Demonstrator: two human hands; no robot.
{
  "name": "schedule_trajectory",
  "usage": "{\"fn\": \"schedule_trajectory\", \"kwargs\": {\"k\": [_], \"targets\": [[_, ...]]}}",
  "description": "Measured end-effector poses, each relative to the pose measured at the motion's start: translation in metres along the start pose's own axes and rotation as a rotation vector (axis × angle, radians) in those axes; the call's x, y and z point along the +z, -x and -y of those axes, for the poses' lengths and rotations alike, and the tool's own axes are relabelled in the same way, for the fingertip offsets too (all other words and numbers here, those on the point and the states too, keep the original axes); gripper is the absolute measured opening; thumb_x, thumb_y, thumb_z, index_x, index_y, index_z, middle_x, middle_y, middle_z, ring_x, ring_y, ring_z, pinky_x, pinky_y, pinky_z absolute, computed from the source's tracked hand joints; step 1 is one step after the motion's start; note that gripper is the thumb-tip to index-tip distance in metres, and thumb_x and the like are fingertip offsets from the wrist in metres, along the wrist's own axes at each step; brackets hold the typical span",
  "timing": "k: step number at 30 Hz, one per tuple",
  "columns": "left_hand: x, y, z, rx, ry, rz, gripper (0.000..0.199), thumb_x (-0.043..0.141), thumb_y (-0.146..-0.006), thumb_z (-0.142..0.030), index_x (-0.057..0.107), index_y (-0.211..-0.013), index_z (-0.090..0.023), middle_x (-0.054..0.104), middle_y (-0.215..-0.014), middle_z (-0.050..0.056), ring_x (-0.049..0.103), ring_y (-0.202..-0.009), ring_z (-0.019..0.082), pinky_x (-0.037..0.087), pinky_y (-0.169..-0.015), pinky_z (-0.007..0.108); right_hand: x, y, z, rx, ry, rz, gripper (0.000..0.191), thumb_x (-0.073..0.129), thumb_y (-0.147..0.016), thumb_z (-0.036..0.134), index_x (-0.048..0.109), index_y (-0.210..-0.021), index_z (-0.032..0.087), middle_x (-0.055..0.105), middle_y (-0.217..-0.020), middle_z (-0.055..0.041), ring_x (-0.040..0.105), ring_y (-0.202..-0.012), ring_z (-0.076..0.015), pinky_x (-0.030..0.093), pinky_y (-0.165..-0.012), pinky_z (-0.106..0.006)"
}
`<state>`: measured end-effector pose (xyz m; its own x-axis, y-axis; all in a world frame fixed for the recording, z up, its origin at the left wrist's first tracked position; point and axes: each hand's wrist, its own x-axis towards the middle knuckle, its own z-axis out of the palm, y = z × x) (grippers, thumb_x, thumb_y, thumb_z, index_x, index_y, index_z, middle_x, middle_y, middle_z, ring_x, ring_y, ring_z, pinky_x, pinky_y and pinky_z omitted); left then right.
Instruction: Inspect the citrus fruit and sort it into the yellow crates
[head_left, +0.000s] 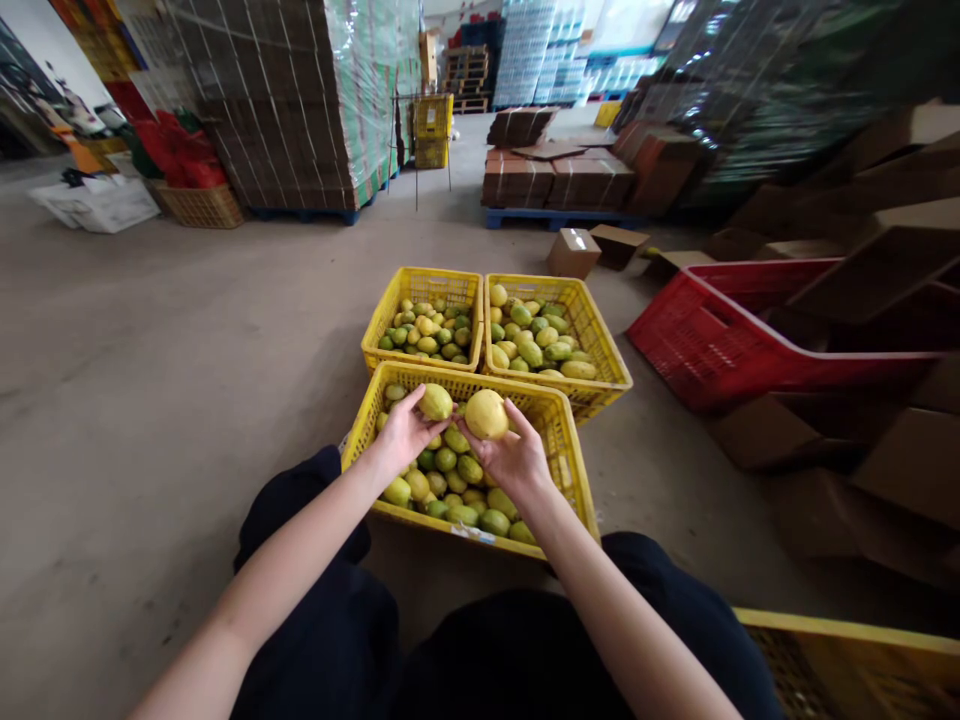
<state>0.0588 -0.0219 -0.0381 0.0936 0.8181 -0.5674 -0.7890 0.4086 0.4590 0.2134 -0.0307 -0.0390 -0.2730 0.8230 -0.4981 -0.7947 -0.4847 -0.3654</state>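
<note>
My left hand (405,432) has its fingers closed round a yellow-green fruit (436,402). Beside it, my right hand (517,458) holds a larger, paler yellow fruit (486,414). Both fruits are raised above the near yellow crate (574,470), which contains many green and yellow fruits (463,515). Two more yellow crates stand just beyond: the back left crate (375,335) has smaller yellow and green fruits (426,326), and the back right crate (619,375) has larger ones (531,352).
A red crate (697,340) with cardboard boxes (885,260) stands on the right. Another yellow crate (847,630) is at the lower right. Farther off are a small carton (574,252), stacked cardboard (589,180) on a blue pallet (525,217), and a wrapped pallet load (277,100).
</note>
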Motion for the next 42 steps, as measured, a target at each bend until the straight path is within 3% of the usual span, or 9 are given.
{"fn": "schedule_trajectory", "kwargs": {"k": [8,12,15,19,21,26,32,36,42], "targets": [[-0.004,-0.006,0.001,-0.001,0.039,-0.037,0.030,0.059,-0.093,-0.037,0.064,-0.103,-0.009,0.070,-0.082,0.012,0.071,-0.067,0.017,0.062,-0.062,0.022,-0.004,-0.004,0.000,0.002,-0.044,-0.080,0.026,0.054,-0.094,0.035,0.062,-0.105,0.013,0.075,-0.079,-0.0084,0.074,-0.073,-0.0209,0.064,-0.063,-0.028],[-0.004,-0.005,0.003,0.058,-0.055,-0.042,0.025,0.062,-0.091,-0.036,0.063,-0.097,-0.012,0.069,-0.083,0.009,0.070,-0.069,0.017,0.061,-0.061,0.023,-0.007,-0.005,-0.002,-0.022,0.119,-0.030,0.021,0.064,-0.087,0.033,0.063,-0.098,0.015,0.073,-0.079,-0.0076,0.073,-0.067,-0.0203,0.062,-0.056,-0.027],[-0.004,-0.001,0.007,0.227,-0.164,-0.083,0.015,0.070,-0.086,-0.027,0.060,-0.092,-0.017,0.067,-0.088,0.003,0.069,-0.079,0.015,0.061,-0.072,0.025,-0.008,-0.005,-0.005,-0.275,0.334,-0.075,0.027,0.077,-0.074,0.025,0.058,-0.093,0.021,0.070,-0.083,-0.0018,0.070,-0.069,-0.0189,0.060,-0.054,-0.028],[-0.003,0.006,0.010,0.541,-0.280,-0.082,0.042,0.083,-0.063,-0.002,0.059,-0.092,-0.022,0.065,-0.101,-0.001,0.063,-0.106,0.013,0.050,-0.090,0.017,-0.012,-0.003,-0.008,-0.748,0.600,-0.140,0.058,0.088,-0.049,0.007,0.055,-0.094,0.025,0.062,-0.097,0.0036,0.063,-0.082,-0.0131,0.055,-0.066,-0.020],[-0.002,0.011,0.011,0.573,-0.303,-0.029,0.052,0.084,-0.055,0.004,0.061,-0.093,-0.022,0.066,-0.106,-0.001,0.059,-0.115,0.014,0.046,-0.094,0.015,-0.013,-0.001,-0.008,-0.851,0.679,-0.134,0.060,0.086,-0.049,0.004,0.057,-0.098,0.025,0.060,-0.102,0.0027,0.060,-0.088,-0.0130,0.053,-0.075,-0.020],[-0.003,0.017,0.014,0.560,-0.335,0.095,0.052,0.084,-0.055,0.002,0.063,-0.095,-0.023,0.066,-0.116,0.002,0.058,-0.121,0.017,0.049,-0.094,0.018,-0.012,0.001,-0.008,-0.953,0.766,-0.132,0.057,0.081,-0.053,0.003,0.058,-0.101,0.025,0.056,-0.109,0.0002,0.055,-0.100,-0.0164,0.050,-0.089,-0.027],[-0.002,0.017,0.016,0.572,-0.350,0.124,0.054,0.083,-0.052,0.008,0.064,-0.092,-0.023,0.066,-0.114,0.002,0.059,-0.117,0.016,0.049,-0.091,0.016,-0.013,0.001,-0.008,-0.933,0.755,-0.059,0.064,0.084,-0.048,0.003,0.059,-0.101,0.027,0.059,-0.108,0.0017,0.058,-0.097,-0.0149,0.050,-0.085,-0.023],[-0.001,0.014,0.012,0.541,-0.388,0.111,0.045,0.084,-0.055,0.002,0.066,-0.090,-0.021,0.067,-0.103,0.002,0.064,-0.101,0.016,0.051,-0.080,0.016,-0.013,-0.001,-0.004,-0.746,0.651,-0.012,0.062,0.088,-0.047,0.007,0.061,-0.099,0.026,0.067,-0.096,0.0043,0.062,-0.087,-0.0139,0.052,-0.076,-0.022],[-0.002,0.009,0.002,0.283,-0.280,0.192,0.021,0.078,-0.073,-0.013,0.070,-0.092,-0.016,0.071,-0.090,0.004,0.065,-0.080,0.014,0.054,-0.070,0.020,-0.007,-0.002,0.004,-0.505,0.491,0.106,0.049,0.087,-0.057,0.027,0.070,-0.102,0.018,0.074,-0.092,-0.0011,0.066,-0.080,-0.0164,0.053,-0.072,-0.024]]}}
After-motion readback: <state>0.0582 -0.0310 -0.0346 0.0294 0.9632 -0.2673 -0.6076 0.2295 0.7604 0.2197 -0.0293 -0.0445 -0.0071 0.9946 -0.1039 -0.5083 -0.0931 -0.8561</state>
